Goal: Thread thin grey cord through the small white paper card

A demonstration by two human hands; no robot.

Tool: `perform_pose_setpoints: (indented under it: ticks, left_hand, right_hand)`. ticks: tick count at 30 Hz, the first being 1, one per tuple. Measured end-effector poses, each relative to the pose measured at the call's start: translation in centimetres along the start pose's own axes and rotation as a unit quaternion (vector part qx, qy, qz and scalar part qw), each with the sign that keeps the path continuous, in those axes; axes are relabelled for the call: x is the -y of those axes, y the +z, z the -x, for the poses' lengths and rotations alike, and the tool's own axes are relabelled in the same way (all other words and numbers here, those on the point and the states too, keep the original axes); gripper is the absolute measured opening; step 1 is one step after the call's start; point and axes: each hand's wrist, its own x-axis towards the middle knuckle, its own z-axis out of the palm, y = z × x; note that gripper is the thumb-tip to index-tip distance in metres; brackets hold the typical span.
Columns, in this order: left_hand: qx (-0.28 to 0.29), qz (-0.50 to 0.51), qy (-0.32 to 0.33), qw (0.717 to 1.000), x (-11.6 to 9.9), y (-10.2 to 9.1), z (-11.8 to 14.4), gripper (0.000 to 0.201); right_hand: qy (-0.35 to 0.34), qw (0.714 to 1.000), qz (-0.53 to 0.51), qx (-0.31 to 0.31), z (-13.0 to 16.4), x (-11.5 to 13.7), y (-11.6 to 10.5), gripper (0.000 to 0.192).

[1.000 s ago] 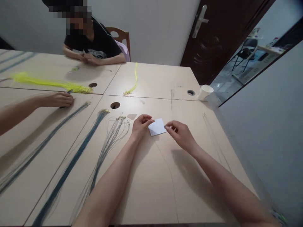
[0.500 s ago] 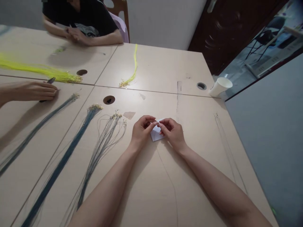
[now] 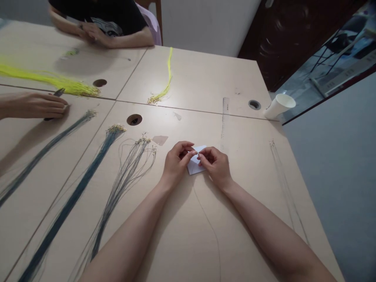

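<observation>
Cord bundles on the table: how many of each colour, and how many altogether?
Blue-grey bundles: 3
Yellow bundles: 2
Pale thin bundle by the right edge: 1
Total: 6
A single thin cord also runs from the white card held by the left hand and right hand.

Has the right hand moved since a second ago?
Yes. The right hand has closed in leftward over the white card, meeting the left hand.
</observation>
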Motion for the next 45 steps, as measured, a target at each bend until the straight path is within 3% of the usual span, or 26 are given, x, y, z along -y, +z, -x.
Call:
perform_pose_setpoints:
  ticks: [15, 25, 32, 35, 45]
  left_hand:
    - [-0.002, -0.022, 0.007, 1.0, -0.17, 0.08, 0.3, 0.022]
    - [-0.008, 0.009, 0.007, 1.0, -0.54, -0.08, 0.29, 0.018]
    - [0.054, -0.063, 0.087, 0.993, -0.77, -0.27, 0.22, 0.016]
    - [0.071, -0.066, 0.09, 0.991, -0.76, -0.27, 0.24, 0.016]
    - [0.047, -0.079, 0.102, 0.991, -0.51, -0.16, 0.17, 0.016]
  right_hand:
    - [-0.015, 0.999, 0.037, 0.004, 0.21, 0.36, -0.12, 0.007]
    - [0.023, 0.999, -0.047, 0.007, -0.05, 0.49, -0.29, 0.007]
    - [0.021, 0.997, -0.076, 0.009, -0.12, 0.51, -0.33, 0.008]
    - [0.025, 0.997, -0.074, 0.011, -0.13, 0.53, -0.35, 0.009]
    - [0.03, 0.996, -0.083, 0.021, -0.14, 0.37, -0.38, 0.009]
